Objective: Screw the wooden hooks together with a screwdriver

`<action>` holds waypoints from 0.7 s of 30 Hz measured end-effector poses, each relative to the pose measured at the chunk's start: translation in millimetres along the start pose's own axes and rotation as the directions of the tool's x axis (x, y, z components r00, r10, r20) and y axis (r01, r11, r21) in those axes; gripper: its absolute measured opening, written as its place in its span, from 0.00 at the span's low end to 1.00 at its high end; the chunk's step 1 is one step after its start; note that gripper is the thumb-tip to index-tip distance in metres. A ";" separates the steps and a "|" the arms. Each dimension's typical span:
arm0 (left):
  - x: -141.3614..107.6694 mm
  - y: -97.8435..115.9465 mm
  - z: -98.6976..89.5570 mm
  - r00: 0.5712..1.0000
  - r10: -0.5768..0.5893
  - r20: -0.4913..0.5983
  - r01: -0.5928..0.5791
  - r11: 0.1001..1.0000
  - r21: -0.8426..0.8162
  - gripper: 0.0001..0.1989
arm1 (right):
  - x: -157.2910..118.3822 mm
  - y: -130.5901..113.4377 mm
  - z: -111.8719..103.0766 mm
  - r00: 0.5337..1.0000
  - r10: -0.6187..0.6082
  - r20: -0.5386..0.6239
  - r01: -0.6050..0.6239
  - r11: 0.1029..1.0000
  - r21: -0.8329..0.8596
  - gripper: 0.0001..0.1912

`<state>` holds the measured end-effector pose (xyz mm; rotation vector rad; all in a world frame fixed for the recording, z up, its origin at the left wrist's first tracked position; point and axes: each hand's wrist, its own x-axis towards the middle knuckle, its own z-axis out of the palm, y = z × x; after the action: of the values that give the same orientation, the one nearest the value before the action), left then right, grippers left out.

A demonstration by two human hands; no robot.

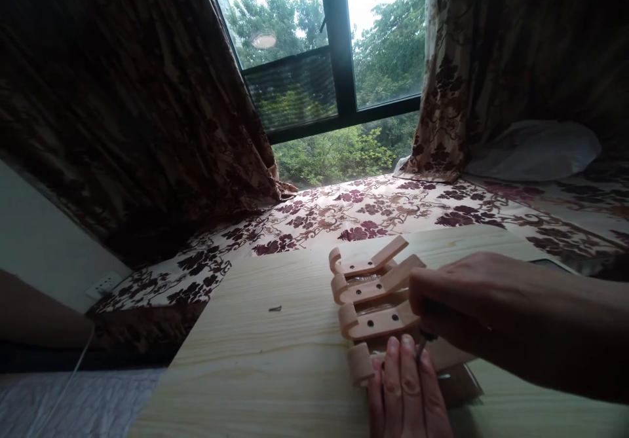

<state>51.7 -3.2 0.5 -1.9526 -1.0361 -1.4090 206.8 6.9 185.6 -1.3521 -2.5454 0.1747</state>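
A row of several pale wooden hooks [381, 323] lies on the wooden board, each with a curled left end; dark screw heads or holes show in them. Clear plastic shows between the hooks. My left hand [405, 385] lies over the nearest hook, its fingers stretched out and pressing down. In my right hand [457, 300] is a screwdriver [421, 348], closed in the fist with its shaft pointing down beside my left fingertips. Its tip is hidden by those fingers, and most of its handle by my right hand.
Small screws [275, 308] lie on the pale wooden board [236, 359] left of the hooks. A dark-edged flat object [550, 266] is partly hidden behind my right arm. Beyond are a floral cloth [363, 212], curtains [147, 97], a white bag [535, 150] and a window [339, 45].
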 end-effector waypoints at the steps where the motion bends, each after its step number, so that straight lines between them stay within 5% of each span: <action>1: 2.0 0.6 -0.6 1.000 -0.015 -0.014 0.015 1.000 0.003 0.28 | 0.2 -0.8 2.8 0.999 -0.050 -0.012 0.050 0.999 0.019 0.08; 4: 8.6 0.2 -5.8 0.998 0.056 0.029 -0.056 0.998 0.008 0.26 | 0.3 -5.5 15.5 0.975 -0.015 -0.221 0.010 1.000 -0.023 0.12; 7: 14.0 -0.8 -14.1 0.997 0.052 0.060 -0.053 0.998 0.020 0.26 | -2.5 -13.7 29.6 0.902 0.021 -0.432 -0.053 0.997 -0.062 0.12; 9: 16.4 -1.3 -19.7 0.991 0.085 0.107 -0.089 0.995 0.034 0.23 | -6.8 -18.9 36.5 0.875 0.050 -0.481 -0.073 0.997 -0.029 0.12; 15: 13.2 -1.7 -31.8 0.948 0.105 0.299 -0.121 0.992 0.034 0.23 | -22.3 -19.3 33.8 0.941 0.210 -0.264 -0.159 0.967 0.199 0.08; 21: -3.9 -0.9 -29.8 0.924 0.058 0.378 -0.045 0.998 -0.044 0.29 | -13.9 -8.7 17.6 0.966 0.230 -0.120 -0.212 0.966 0.146 0.10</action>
<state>33.9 -26.6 6.6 -2.3190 -1.1202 -1.0465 202.4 -9.2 168.3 -1.5380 -2.2266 0.2777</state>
